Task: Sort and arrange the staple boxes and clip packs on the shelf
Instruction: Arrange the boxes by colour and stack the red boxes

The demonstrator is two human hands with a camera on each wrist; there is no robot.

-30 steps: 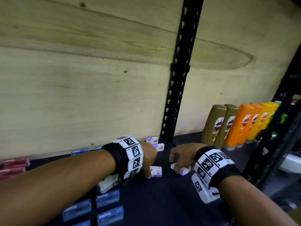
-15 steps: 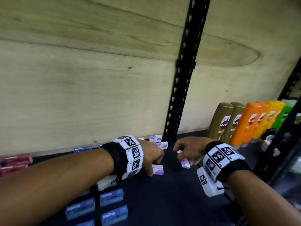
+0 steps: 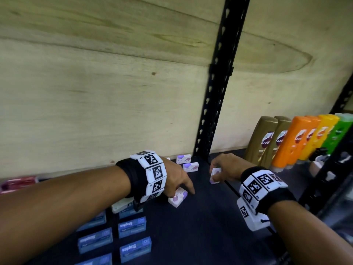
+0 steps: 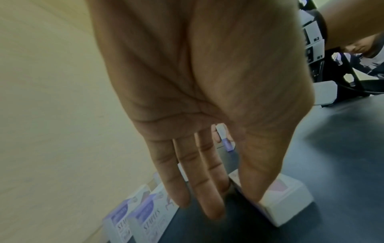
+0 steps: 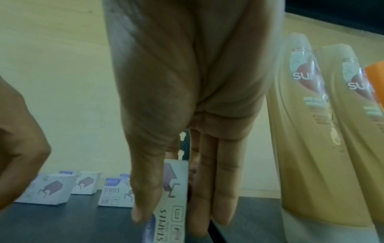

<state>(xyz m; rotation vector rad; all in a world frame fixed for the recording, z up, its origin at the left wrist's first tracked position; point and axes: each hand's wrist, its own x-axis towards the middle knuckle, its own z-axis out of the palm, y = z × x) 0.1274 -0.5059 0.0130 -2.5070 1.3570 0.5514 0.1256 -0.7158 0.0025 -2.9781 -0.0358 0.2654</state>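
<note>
Right hand point(image 3: 226, 166) pinching a white-and-purple staple box point(image 3: 215, 175) between thumb and fingers, box turned on end with its long axis running near upright, lifted just off the dark shelf point(image 3: 200, 226); in the right wrist view the same box point(image 5: 173, 194) shows its "STAPLES" print running down its length, thumb point(image 5: 145, 189) on one face, fingers point(image 5: 214, 189) on the other. Left hand point(image 3: 174, 178) lower and nearer the front, fingers nearly straight, thumb and fingers resting on either side of a second white staple box point(image 3: 178, 197) lying flat on the shelf; whether actually gripped or only touched, hard to tell from the left wrist view point(image 4: 286, 197). Farther back, close to the wooden back panel point(image 3: 95, 102), two matching white boxes point(image 3: 187, 163) set side by side, just beside the black upright post point(image 3: 215, 92). Lying slightly left of and beyond the right hand, so probably the target row: the right hand's box likely needs laying down from upright to match their flat pose, then a short move back and leftward. Right hand the nearer of the two to that row. Blue staple boxes point(image 3: 131, 226) in rows at front left, red packs point(image 3: 17, 183) at far left, shampoo bottles point(image 3: 286, 142) well to the right, apart from the work.
</note>
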